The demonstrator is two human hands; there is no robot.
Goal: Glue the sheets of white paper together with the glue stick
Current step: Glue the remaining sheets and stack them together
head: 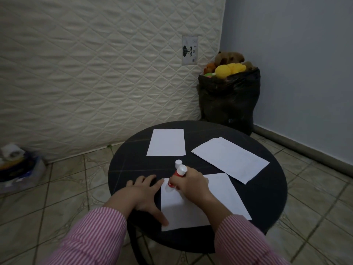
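Note:
On the round black table point(267, 192) lie three lots of white paper. The nearest sheet point(225, 196) is under both hands. My right hand point(191, 183) grips a red and white glue stick point(176, 177), tilted, with its lower end pressed on that sheet's far left corner. My left hand point(142, 196) lies flat with spread fingers on the sheet's left edge. A white cap point(178, 163) stands just beyond the glue stick. One single sheet point(166, 142) lies at the far side. A sheet pair point(230, 159), slightly offset, lies at the right.
A quilted mattress point(95, 73) leans upright behind the table. A black bag point(229, 100) full of soft toys stands in the corner by the blue wall. A heap of things point(17, 165) lies on the tiled floor at the left.

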